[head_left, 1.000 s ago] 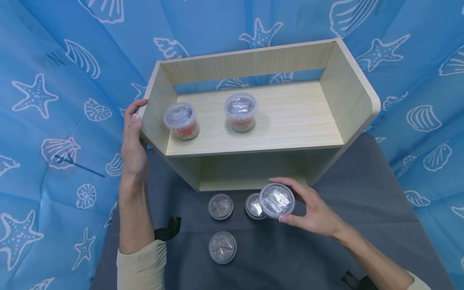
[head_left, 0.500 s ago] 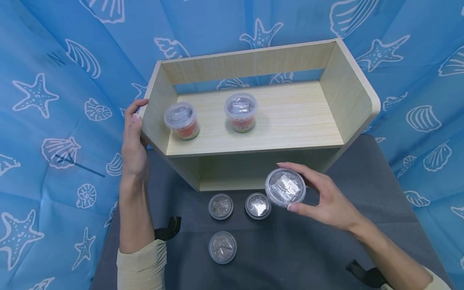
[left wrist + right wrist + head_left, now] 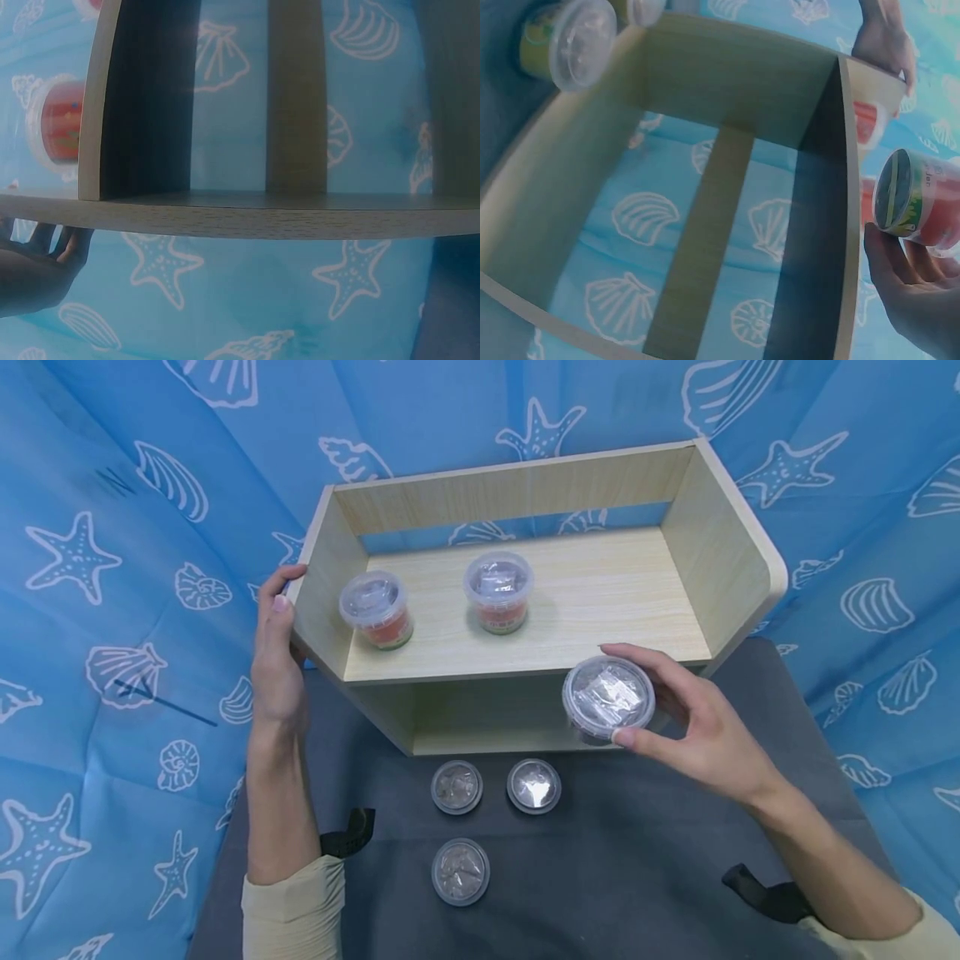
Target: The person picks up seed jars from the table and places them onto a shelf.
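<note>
My right hand [image 3: 697, 722] grips a clear lidded plastic tub [image 3: 607, 697] between thumb and fingers, raised at the shelf's front edge. Red contents and a printed label on the held tub [image 3: 922, 201] show in the right wrist view. With its fingers against the outer face of the left side panel, my left hand [image 3: 277, 668] touches the pale wooden shelf unit [image 3: 600, 610]. On its upper board stand two upright tubs with reddish contents, one near the left panel [image 3: 378, 614] and another near the middle [image 3: 498, 593].
Three more lidded tubs stand on the dark grey tabletop [image 3: 637, 877] before the shelf: the left tub [image 3: 457, 787], the right tub [image 3: 534, 787] and the nearest tub [image 3: 461, 872]. A blue shell-patterned curtain [image 3: 435, 410] hangs behind.
My right hand has lifted the tub from beside the right tabletop tub, up and slightly right to the shelf's front edge. The left hand and shelf have stayed still.
</note>
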`<state>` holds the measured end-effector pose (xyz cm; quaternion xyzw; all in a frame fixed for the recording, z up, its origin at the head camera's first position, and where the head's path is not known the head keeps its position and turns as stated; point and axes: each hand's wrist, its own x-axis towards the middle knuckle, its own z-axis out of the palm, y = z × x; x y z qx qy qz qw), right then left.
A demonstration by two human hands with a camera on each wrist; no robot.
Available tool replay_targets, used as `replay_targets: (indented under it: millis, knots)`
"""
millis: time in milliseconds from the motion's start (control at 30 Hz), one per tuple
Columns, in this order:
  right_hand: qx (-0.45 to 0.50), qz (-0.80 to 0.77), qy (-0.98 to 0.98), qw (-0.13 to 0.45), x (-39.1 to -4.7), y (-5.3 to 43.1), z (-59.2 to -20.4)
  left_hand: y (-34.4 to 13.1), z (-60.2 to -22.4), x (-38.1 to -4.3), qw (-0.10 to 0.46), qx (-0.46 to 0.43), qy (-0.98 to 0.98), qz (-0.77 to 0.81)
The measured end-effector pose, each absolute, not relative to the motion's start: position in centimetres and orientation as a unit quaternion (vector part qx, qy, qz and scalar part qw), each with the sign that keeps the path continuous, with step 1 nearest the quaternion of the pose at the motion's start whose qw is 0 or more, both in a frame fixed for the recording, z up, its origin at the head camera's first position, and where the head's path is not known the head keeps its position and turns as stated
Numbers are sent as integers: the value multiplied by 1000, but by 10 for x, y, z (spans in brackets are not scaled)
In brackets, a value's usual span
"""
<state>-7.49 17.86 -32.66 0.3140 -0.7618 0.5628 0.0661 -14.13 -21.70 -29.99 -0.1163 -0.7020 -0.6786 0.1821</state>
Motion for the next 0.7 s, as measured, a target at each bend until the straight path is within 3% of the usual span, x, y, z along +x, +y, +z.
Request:
replay_targets:
  millis: [700]
  knots:
    - [213,590,-776,56,-107,182,-290,-216,-300,-140,181,-103,-703,-680]
